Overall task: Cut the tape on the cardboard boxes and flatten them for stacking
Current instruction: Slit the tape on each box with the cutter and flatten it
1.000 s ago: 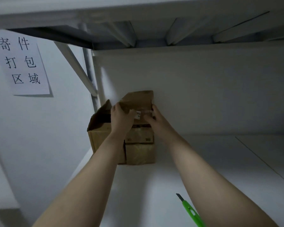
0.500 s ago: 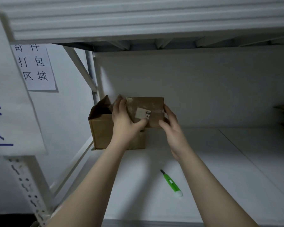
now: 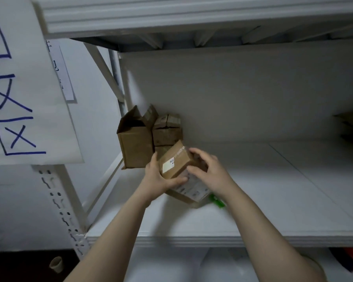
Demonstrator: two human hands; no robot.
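Observation:
A small taped cardboard box (image 3: 176, 162) with white labels is tilted above the white shelf (image 3: 273, 192), held between both hands. My left hand (image 3: 157, 177) grips its near left corner, thumb curled under the front edge. My right hand (image 3: 210, 169) curls over its right end. A green utility knife (image 3: 217, 201) lies on the shelf just under my right wrist, mostly hidden by the box. At the back left corner stand an open-topped cardboard box (image 3: 136, 143) and a smaller stack of boxes (image 3: 167, 130) beside it.
The shelf above (image 3: 192, 15) hangs low over the work area. A slotted white upright (image 3: 63, 204) and diagonal brace frame the left side. Paper signs (image 3: 22, 84) hang at the left. A brown item (image 3: 351, 121) sits at the far right of the shelf.
The small box has come off the stack and toward me, now tilted and held lower over the knife. The view has pulled back and down, showing the shelf's front edge.

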